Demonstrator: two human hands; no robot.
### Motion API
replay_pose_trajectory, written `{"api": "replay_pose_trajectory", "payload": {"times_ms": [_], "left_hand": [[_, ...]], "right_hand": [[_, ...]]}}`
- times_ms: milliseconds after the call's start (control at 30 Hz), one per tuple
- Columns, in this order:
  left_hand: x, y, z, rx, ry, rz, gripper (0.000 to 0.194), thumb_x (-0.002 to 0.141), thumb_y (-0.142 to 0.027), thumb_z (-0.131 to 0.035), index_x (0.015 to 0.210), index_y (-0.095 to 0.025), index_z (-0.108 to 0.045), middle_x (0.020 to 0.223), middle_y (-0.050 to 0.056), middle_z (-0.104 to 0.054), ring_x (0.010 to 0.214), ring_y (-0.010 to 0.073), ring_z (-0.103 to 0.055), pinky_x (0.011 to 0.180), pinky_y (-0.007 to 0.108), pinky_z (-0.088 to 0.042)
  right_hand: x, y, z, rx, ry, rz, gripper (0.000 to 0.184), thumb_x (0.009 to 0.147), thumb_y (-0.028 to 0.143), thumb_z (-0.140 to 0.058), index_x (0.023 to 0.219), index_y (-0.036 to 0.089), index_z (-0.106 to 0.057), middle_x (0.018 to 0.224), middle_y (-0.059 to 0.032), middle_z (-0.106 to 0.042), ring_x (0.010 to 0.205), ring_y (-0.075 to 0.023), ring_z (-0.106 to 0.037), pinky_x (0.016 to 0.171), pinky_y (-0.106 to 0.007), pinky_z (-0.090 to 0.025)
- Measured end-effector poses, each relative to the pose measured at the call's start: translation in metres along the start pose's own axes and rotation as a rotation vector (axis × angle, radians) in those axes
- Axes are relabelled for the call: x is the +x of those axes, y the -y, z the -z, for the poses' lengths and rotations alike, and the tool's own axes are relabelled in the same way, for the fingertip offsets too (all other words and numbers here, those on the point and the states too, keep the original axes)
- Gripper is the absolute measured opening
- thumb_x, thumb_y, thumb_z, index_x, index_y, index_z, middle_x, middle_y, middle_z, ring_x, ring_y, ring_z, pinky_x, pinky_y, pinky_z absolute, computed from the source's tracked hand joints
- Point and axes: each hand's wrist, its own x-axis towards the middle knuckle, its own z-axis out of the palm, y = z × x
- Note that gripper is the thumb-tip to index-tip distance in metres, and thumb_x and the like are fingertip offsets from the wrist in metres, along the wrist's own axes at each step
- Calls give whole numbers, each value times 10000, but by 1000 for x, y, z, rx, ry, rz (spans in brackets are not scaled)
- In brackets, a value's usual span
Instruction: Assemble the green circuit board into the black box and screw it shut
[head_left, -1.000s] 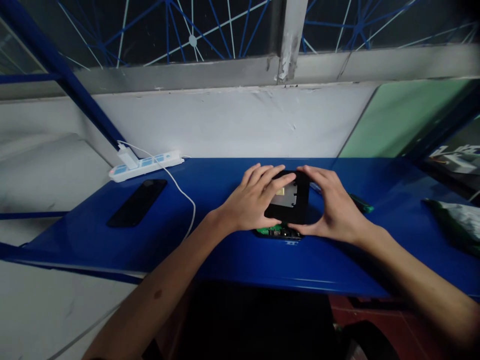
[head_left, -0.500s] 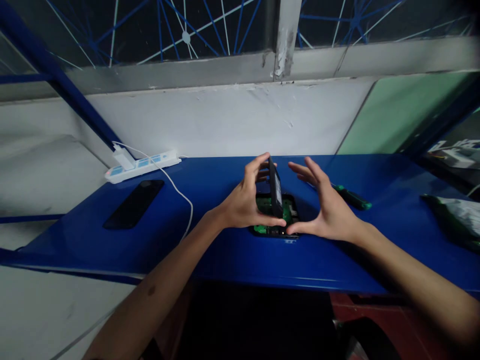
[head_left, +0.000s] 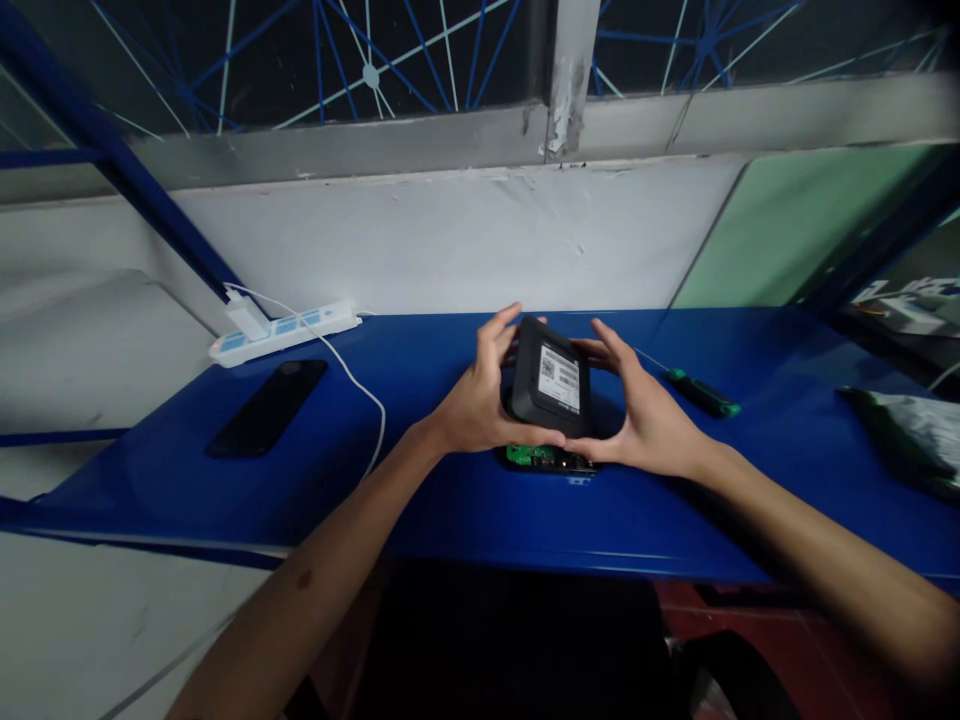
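Observation:
A black plastic cover [head_left: 534, 385] with a white printed label is held tilted, label side facing up. My left hand [head_left: 484, 395] grips its left side, thumb along the lower edge. On the other side my right hand [head_left: 637, 410] has its fingers at the right edge and its thumb at the lower right corner, close to the left thumb. Beneath the cover lies an open black casing with a green circuit board [head_left: 536, 457]; only its near strip shows, the rest is hidden by the cover.
A green and black screwdriver [head_left: 703, 393] lies right of the hands. At the left are a black phone [head_left: 268, 408], a white power strip [head_left: 289, 332] with a plugged charger and a white cable [head_left: 367, 393]. A green and silver bag [head_left: 911, 435] sits far right on the blue table [head_left: 465, 520].
The cover has turned from nearly upright to a flatter tilt, so its label now faces up. My right hand has moved left onto the cover's right edge.

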Motion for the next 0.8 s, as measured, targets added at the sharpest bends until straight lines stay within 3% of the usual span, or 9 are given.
{"api": "replay_pose_trajectory", "payload": {"times_ms": [133, 400, 600, 800], "left_hand": [[-2, 6, 11, 145, -77, 2, 1332, 632, -594, -897, 1563, -334, 20, 1601, 207, -290, 1444, 444, -401, 1125, 651, -408], [-8, 4, 21, 432, 26, -26, 1200, 726, -496, -850, 1593, -318, -39, 1642, 191, -249, 1479, 421, -362, 1154, 637, -401], [-9, -5, 18, 501, 90, -25, 1208, 697, -490, -855, 1598, -269, -81, 1614, 187, -326, 1472, 424, -365, 1164, 647, -388], [-9, -8, 14, 522, 81, -42, 1216, 668, -467, -865, 1590, -255, -101, 1570, 189, -384, 1429, 428, -419, 1147, 661, -398]], "right_hand": [[0, -7, 2, -51, -26, -33, 1337, 615, 582, -868, 1624, 239, -60, 1483, -230, -477, 1341, -417, -526, 1081, -661, -459], [1, -7, 10, -201, -3, 72, 1263, 678, 571, -819, 1622, 202, -66, 1447, -231, -487, 1330, -424, -514, 1076, -677, -453], [1, -3, 16, -234, 46, 137, 1264, 678, 564, -820, 1628, 207, -66, 1493, -225, -445, 1345, -424, -491, 1089, -668, -448], [1, -1, 18, -233, 47, 159, 1275, 673, 561, -827, 1629, 214, -57, 1490, -218, -468, 1331, -422, -507, 1067, -671, -469]]}}
